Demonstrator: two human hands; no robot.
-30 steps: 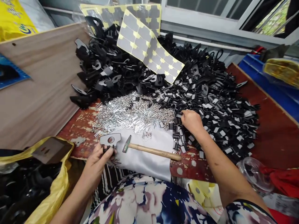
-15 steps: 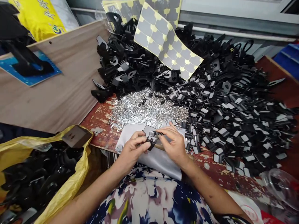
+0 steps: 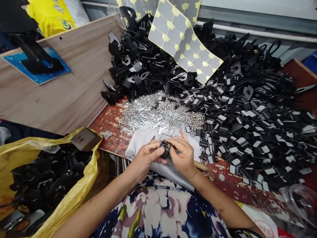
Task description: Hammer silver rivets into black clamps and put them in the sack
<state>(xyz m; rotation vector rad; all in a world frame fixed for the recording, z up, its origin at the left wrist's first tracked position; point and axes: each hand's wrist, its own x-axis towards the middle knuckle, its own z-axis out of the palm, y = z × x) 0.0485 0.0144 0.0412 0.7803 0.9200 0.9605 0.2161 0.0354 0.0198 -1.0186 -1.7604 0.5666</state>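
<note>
Both hands meet over a grey cloth point(image 3: 138, 140) at the table's front edge. Closed around a small black plastic clip part point(image 3: 165, 149) is my left hand point(image 3: 148, 155), its thumb pressed on the near side. My right hand point(image 3: 182, 152) pinches the same part from the right with thumb and forefinger; another finger points upward. Fingers hide much of the part, so its exact shape does not show. Just beyond the hands lies a heap of thin silvery metal pins and springs point(image 3: 160, 114). A wooden handle point(image 3: 201, 166) sticks out beneath my right wrist.
Small black pieces with grey pads point(image 3: 247, 142) are heaped at right, larger black clip parts point(image 3: 148, 69) behind. A sticker sheet point(image 3: 185, 39) lies on top. At left stand a wooden board point(image 3: 81, 72) and a yellow bag point(image 3: 91, 165) of black parts. A clear plastic container point(image 3: 299, 198) is at right.
The black part has turned between my fingers; its flat grey face with the round spot no longer shows. My hands have drawn closer together. The whole view has shifted slightly.
</note>
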